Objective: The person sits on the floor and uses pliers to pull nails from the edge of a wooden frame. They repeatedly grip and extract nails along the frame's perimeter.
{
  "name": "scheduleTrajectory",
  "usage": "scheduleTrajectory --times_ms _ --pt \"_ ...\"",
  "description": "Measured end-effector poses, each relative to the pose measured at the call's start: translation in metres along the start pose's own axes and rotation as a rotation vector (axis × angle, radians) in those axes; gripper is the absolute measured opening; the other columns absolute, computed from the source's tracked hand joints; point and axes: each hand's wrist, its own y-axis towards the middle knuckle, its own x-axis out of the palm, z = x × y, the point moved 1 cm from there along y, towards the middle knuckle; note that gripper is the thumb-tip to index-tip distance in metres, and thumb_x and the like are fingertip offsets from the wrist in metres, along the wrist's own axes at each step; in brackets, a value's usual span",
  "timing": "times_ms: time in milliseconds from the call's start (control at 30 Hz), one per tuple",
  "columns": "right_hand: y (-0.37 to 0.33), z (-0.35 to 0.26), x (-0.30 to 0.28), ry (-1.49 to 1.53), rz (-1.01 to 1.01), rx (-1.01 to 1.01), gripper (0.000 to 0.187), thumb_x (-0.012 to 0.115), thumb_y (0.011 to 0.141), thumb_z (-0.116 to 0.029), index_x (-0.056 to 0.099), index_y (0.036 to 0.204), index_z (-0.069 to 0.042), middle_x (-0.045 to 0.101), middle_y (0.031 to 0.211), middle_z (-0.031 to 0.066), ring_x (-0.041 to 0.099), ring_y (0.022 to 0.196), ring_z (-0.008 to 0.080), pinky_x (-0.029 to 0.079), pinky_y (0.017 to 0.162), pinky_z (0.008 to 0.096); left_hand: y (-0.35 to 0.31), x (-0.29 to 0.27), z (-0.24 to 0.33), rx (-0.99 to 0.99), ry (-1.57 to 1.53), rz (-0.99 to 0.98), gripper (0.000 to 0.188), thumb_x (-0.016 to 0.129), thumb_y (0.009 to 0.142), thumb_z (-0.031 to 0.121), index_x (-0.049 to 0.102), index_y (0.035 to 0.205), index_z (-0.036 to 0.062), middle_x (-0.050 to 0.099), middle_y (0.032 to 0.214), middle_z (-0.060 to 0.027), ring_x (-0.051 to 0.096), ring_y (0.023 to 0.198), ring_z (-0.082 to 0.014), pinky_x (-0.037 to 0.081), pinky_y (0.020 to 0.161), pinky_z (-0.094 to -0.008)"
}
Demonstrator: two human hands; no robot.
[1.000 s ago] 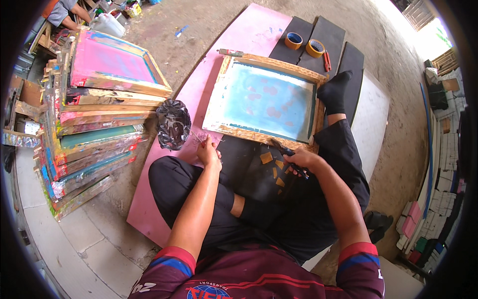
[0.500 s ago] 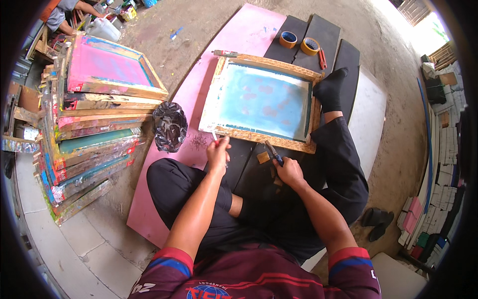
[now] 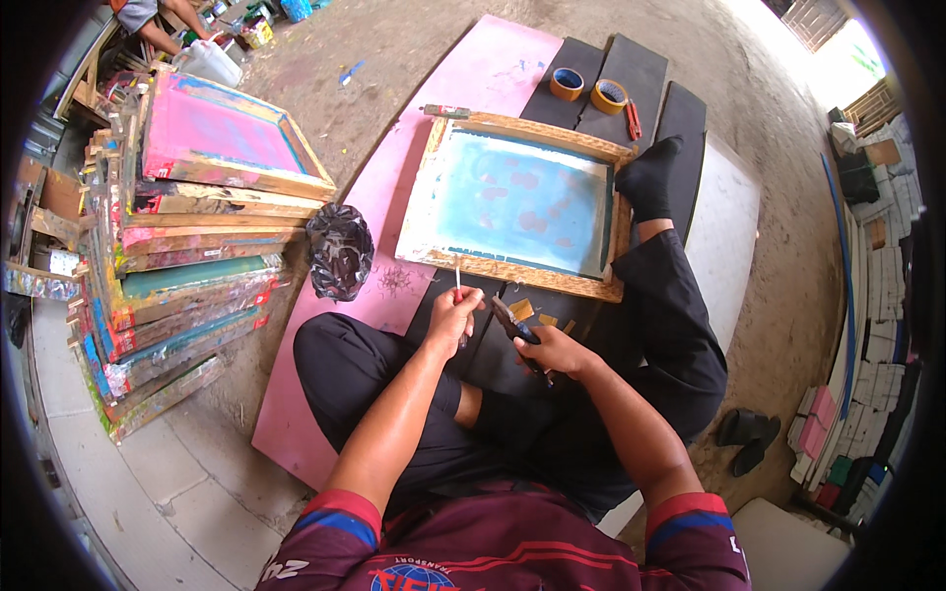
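Note:
In my closed left hand is a slim screwdriver, its pale shaft pointing up toward the frame's near edge. My right hand grips dark pliers, jaws angled up and left toward my left hand. Just beyond both hands lies a wooden screen-printing frame with blue-tinted mesh and pinkish blotches. My socked foot rests against its right side. Yellowish scraps lie near the pliers on the dark boards.
Left of the frame sits a crumpled black plastic bag; farther left, a stack of used screen frames. Tape rolls and a red cutter lie at the far side. Another person's arm shows upper left; sandals lie right.
The screwdriver has moved right and swung upright, away from the frame's near-left corner. My right hand has brought the pliers left and nearer me, closer to my left hand.

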Motion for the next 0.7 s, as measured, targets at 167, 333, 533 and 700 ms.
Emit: scheduleTrajectory --times_ms 167,333,533,700 --pt "0.0 0.014 -0.034 0.276 0.047 0.099 0.043 0.057 0.105 -0.041 0.054 0.12 -0.001 0.072 0.108 0.0161 0.074 0.089 0.0232 0.058 0.069 0.0365 0.02 -0.036 0.011 -0.038 -0.17 0.456 0.02 0.072 0.096 0.025 0.062 0.099 0.0077 0.064 0.079 -0.0043 0.046 0.041 -0.01 0.036 0.037 -0.0269" --pt "-0.005 0.002 -0.059 0.401 0.03 0.19 0.04 0.051 0.108 -0.041 0.055 0.119 -0.003 0.073 0.108 0.0197 0.075 0.089 0.026 0.06 0.072 0.0416 0.044 -0.084 0.01 -0.105 -0.414 0.803 0.024 0.072 0.096 0.027 0.057 0.086 0.0112 0.056 0.071 -0.0001 0.044 0.043 -0.0124 0.033 0.036 -0.0288" --pt "0.01 0.019 -0.073 0.403 -0.09 0.222 0.044 0.048 0.108 -0.044 0.055 0.134 -0.009 0.072 0.107 0.0211 0.075 0.09 0.0287 0.06 0.076 0.0449 0.039 -0.075 0.015 -0.061 -0.328 0.849 0.029 0.071 0.097 0.028 0.055 0.083 0.008 0.055 0.07 -0.0013 0.042 0.041 -0.0134 0.031 0.035 -0.0297" --pt "0.009 0.002 -0.081 0.504 -0.149 0.307 0.045 0.044 0.109 -0.046 0.059 0.132 -0.011 0.071 0.101 0.0174 0.072 0.084 0.0262 0.059 0.073 0.0438 0.044 -0.081 0.006 -0.062 -0.284 0.808 0.024 0.069 0.096 0.034 0.058 0.095 0.0126 0.055 0.079 0.001 0.044 0.047 -0.0128 0.033 0.041 -0.031"
